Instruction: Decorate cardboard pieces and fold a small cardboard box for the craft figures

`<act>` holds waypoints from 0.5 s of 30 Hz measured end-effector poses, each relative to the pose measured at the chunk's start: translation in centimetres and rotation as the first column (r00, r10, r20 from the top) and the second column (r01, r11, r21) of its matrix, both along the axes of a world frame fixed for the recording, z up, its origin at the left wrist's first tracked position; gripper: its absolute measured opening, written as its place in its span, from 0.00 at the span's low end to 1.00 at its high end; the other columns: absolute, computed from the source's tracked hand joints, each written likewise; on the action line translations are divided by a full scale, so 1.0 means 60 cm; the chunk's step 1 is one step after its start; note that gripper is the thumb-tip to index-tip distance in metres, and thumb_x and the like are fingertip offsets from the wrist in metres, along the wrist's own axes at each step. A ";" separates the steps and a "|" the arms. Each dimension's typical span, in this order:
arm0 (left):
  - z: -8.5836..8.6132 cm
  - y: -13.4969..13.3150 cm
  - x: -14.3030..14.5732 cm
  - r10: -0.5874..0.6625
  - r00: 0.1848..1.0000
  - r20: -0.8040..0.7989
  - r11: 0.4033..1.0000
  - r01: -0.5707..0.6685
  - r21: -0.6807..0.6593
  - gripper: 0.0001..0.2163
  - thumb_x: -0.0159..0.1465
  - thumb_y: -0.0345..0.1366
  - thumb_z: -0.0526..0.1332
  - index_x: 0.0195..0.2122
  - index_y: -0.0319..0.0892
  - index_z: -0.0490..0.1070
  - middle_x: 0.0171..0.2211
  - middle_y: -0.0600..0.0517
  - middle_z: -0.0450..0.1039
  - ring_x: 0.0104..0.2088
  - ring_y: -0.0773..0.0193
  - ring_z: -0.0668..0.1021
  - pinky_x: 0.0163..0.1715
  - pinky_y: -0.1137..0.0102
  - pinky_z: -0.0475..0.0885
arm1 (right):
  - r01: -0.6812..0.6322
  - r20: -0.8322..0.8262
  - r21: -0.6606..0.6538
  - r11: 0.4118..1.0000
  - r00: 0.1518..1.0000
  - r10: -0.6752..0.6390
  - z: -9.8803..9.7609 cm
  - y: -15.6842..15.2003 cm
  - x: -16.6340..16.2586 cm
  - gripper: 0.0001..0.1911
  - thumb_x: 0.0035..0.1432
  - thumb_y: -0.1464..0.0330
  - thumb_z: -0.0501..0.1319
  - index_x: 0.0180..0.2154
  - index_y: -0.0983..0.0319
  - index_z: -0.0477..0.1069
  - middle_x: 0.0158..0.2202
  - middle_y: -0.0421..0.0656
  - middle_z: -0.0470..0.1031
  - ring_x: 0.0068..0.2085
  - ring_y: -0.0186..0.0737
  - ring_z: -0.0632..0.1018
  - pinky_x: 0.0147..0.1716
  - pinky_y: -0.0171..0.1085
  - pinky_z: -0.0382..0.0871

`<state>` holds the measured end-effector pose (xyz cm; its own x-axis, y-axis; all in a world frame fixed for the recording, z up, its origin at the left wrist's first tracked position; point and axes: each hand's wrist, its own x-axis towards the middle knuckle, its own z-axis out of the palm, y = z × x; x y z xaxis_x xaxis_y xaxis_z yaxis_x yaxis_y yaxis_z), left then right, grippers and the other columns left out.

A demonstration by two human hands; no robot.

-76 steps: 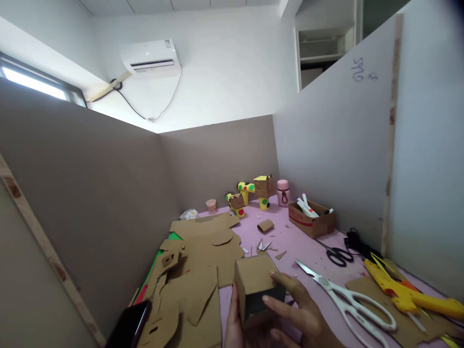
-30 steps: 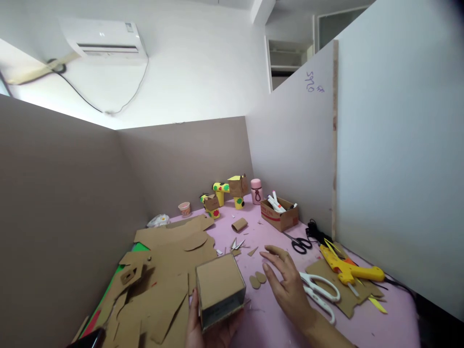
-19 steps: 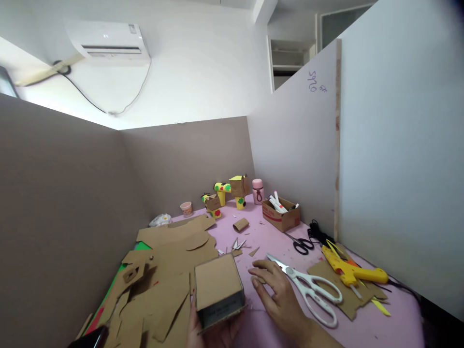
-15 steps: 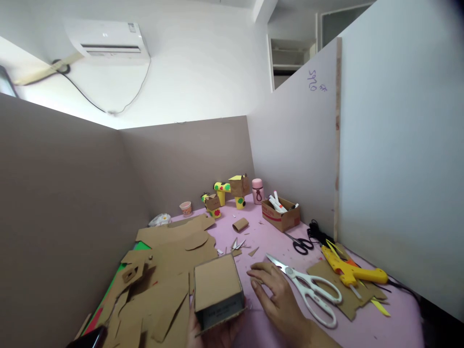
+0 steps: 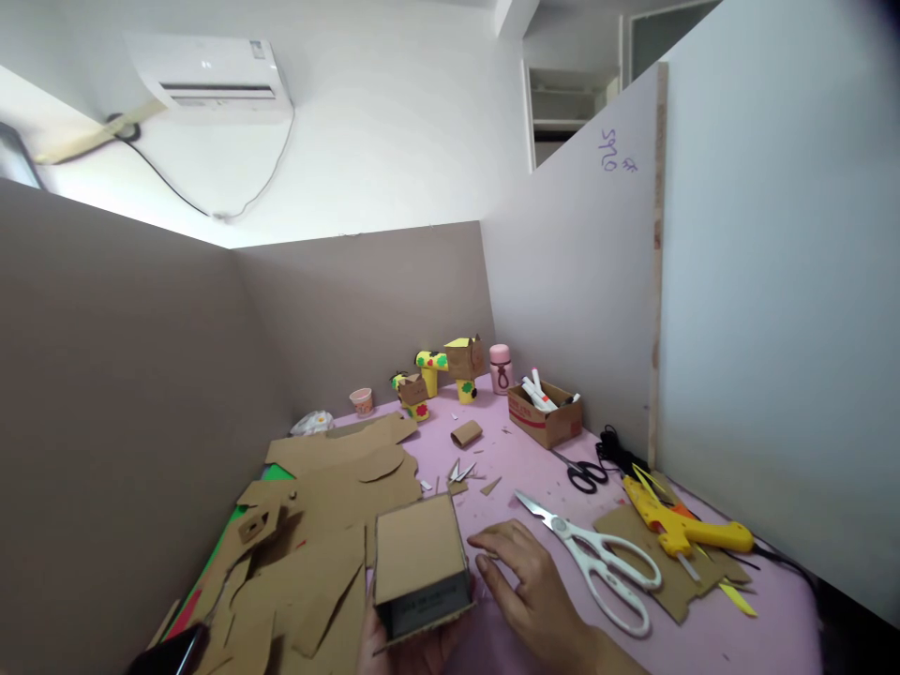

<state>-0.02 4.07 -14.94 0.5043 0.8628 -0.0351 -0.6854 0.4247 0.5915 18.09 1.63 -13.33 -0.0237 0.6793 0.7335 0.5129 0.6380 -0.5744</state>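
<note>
Two hands work low at the table's near edge: the left hand (image 5: 394, 649) cups a cardboard box (image 5: 419, 566) from beneath, steadying it, while the right hand (image 5: 524, 586) rests loosely open, empty, on the pink table (image 5: 534, 469) just beside it, near white scissors (image 5: 597, 562).

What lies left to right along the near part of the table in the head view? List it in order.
Cardboard sheets → cardboard box → right hand → white scissors → yellow glue gun.
</note>
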 end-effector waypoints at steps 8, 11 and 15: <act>0.014 -0.006 0.005 -0.017 0.999 0.031 0.999 0.016 0.034 0.16 0.55 0.38 0.63 0.41 0.33 0.77 0.43 0.35 0.77 0.42 0.45 0.78 0.45 0.55 0.68 | -0.052 0.009 0.015 0.999 0.999 0.052 0.004 -0.003 -0.002 0.12 0.58 0.76 0.54 0.42 0.59 0.70 0.33 0.44 0.76 0.36 0.42 0.74 0.38 0.42 0.68; 0.018 -0.008 0.007 -0.003 1.000 0.021 0.999 0.002 0.046 0.15 0.56 0.36 0.63 0.41 0.33 0.77 0.43 0.35 0.77 0.42 0.45 0.78 0.45 0.55 0.69 | -0.059 -0.002 0.018 0.998 0.998 0.059 0.006 -0.006 -0.004 0.12 0.57 0.76 0.54 0.41 0.59 0.71 0.33 0.44 0.76 0.35 0.42 0.73 0.36 0.42 0.68; 0.011 -0.006 0.005 0.022 1.000 -0.013 0.998 -0.021 0.053 0.13 0.55 0.34 0.64 0.41 0.34 0.77 0.42 0.35 0.77 0.43 0.43 0.77 0.44 0.55 0.69 | -0.037 -0.065 0.018 0.999 0.997 0.038 0.006 -0.006 -0.003 0.11 0.57 0.74 0.55 0.40 0.59 0.73 0.31 0.43 0.76 0.34 0.41 0.74 0.35 0.40 0.68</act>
<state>0.27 3.70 -14.28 0.4857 0.8741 0.0037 -0.6855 0.3782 0.6221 17.88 1.25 -12.99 -0.0005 0.6663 0.7456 0.4500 0.6660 -0.5949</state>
